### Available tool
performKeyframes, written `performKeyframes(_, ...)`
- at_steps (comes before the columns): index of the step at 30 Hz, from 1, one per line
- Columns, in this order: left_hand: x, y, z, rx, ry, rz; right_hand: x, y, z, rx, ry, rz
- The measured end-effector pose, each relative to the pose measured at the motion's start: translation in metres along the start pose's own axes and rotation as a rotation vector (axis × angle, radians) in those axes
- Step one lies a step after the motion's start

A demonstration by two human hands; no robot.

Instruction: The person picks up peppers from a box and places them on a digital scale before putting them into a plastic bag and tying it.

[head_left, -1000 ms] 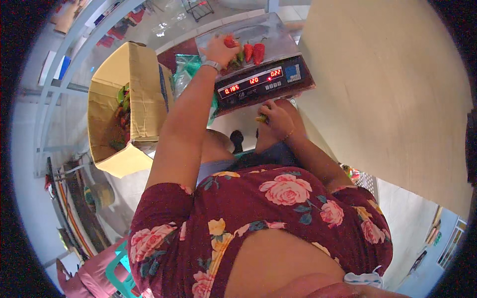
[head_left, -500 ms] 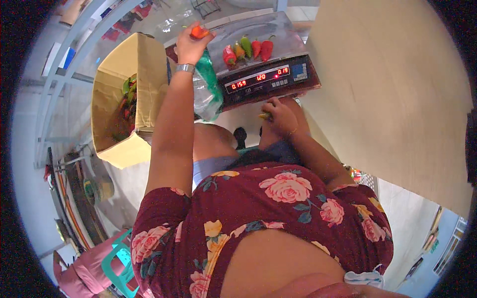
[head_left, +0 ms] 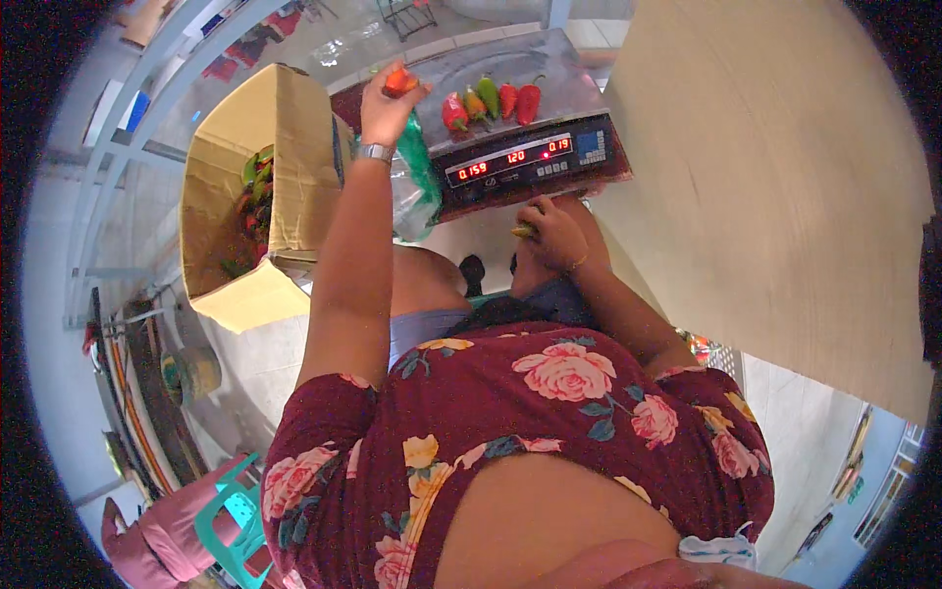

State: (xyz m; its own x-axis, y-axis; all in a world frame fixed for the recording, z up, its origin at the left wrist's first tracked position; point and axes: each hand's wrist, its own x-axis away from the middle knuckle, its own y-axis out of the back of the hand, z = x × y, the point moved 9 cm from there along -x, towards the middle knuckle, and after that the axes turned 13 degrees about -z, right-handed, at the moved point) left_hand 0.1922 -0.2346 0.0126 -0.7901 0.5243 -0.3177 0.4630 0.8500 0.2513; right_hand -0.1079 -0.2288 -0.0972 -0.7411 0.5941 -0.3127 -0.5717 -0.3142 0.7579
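My left hand [head_left: 386, 115], a metal-banded watch at its wrist, is closed on an orange-red pepper [head_left: 399, 81] beside the left edge of a digital scale [head_left: 535, 162]. Several peppers lie in a row on the scale's metal plate: red ones [head_left: 528, 102] at both sides, with an orange one [head_left: 475, 104] and a green one [head_left: 489, 96] among them. The scale's red display is lit. Just below its front, my right hand [head_left: 557, 236] rests by my knee, fingers curled around a yellowish-green pepper [head_left: 525, 231] that is mostly hidden.
A tall cardboard box [head_left: 294, 167] at the left holds many dark green and red peppers [head_left: 257, 196]. Between box and scale hangs a green and clear plastic bag [head_left: 417, 177]. A large wooden board [head_left: 765, 196] fills the right side. A teal plastic chair [head_left: 231, 520] stands at lower left.
My left hand, still holding the orange-red pepper, has moved a little to the right and nearer to me. My right hand stays by the knee with its pepper.
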Motion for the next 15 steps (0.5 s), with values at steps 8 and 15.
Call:
performKeyframes(8, 0.077, -0.006, 0.006, 0.806, 0.496, 0.161, -0.010, 0.043, 0.040, 0.037, 0.021, 0.000)
performKeyframes(15, 0.108, 0.000, -0.009, 0.442, 0.157, 0.217, -0.018, 0.029, -0.033, -0.708, -0.397, -0.266)
